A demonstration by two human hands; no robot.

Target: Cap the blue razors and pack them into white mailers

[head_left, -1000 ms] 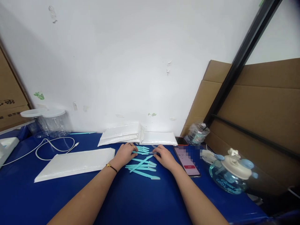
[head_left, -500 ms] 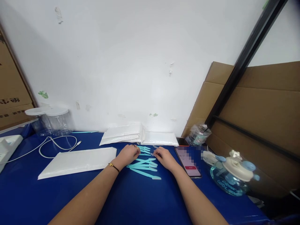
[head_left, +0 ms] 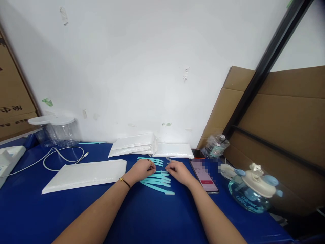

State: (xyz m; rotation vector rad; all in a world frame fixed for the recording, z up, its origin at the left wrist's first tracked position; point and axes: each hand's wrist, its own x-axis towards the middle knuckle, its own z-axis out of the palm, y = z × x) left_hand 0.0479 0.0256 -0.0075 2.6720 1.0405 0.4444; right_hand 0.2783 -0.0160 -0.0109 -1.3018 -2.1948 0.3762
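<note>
Turquoise sticks lie left-to-right beside the nearer left hand; right hand by their right ends; finger grips unclear.

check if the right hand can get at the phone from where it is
Likely yes: the phone lies screen up just beside the right hand, on its outer side, with nothing visible between them.

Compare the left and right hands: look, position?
The left hand wears a ring and a dark bracelet; the right hand shows neither.
The left hand covers parts of some turquoise sticks; the right hand is by their right ends, nearer the phone.
Shared: both hands have bent fingers.
</note>
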